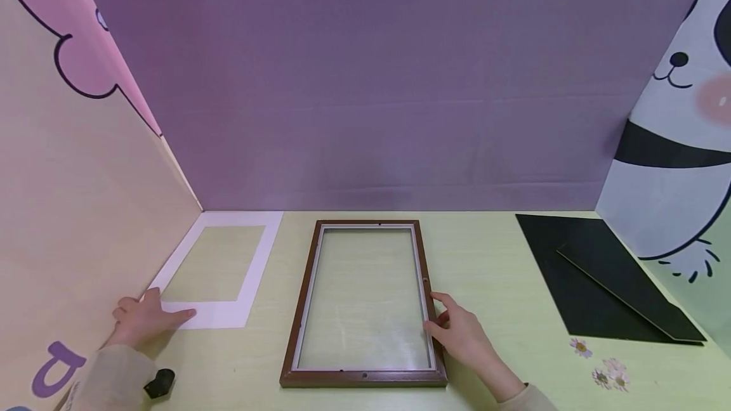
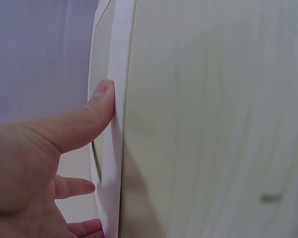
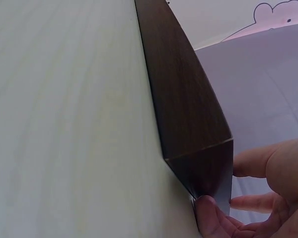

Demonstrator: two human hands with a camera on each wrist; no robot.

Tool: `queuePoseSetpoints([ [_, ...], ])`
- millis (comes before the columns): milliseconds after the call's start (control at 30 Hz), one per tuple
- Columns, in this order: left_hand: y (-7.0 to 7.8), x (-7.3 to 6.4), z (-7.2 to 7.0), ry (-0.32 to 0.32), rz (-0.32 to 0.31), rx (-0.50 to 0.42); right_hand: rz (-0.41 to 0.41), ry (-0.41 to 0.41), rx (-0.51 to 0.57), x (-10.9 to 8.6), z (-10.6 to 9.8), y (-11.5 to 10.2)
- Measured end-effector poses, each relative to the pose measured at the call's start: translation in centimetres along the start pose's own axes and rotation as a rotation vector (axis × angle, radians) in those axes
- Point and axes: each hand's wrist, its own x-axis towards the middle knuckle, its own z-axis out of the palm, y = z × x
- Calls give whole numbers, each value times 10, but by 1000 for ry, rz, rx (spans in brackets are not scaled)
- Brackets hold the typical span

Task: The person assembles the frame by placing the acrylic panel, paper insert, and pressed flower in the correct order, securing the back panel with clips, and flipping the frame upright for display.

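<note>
A white picture mat [image 1: 219,316] with a rectangular cut-out lies on the table at the left, along the side wall. My left hand [image 1: 139,323] is at its near left corner, thumb stretched over the front border and fingers spread along the left edge. In the left wrist view the thumb [image 2: 100,106] touches the white border. A brown picture frame [image 1: 365,378] with a clear pane lies in the middle. With my right hand [image 1: 465,338] I grip its right rail, thumb over the top and other fingers at the outer side. The right wrist view shows fingers [image 3: 208,215] curled at the frame's corner.
Black boards [image 1: 548,271] overlap at the right, one tilted across the other. Small dried flowers [image 1: 613,373] lie in front of them. A small black object [image 1: 160,384] is beside the left sleeve. A purple wall [image 1: 365,81] closes off the back.
</note>
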Motion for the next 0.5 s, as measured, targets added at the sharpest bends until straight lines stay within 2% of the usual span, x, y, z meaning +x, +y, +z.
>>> queuePoseSetpoints([
  [267, 8, -5, -1, 69, -11, 1, 3, -3, 3, 1, 1, 1],
  [500, 5, -10, 6, 120, 4, 15, -5, -14, 2, -1, 3, 2],
])
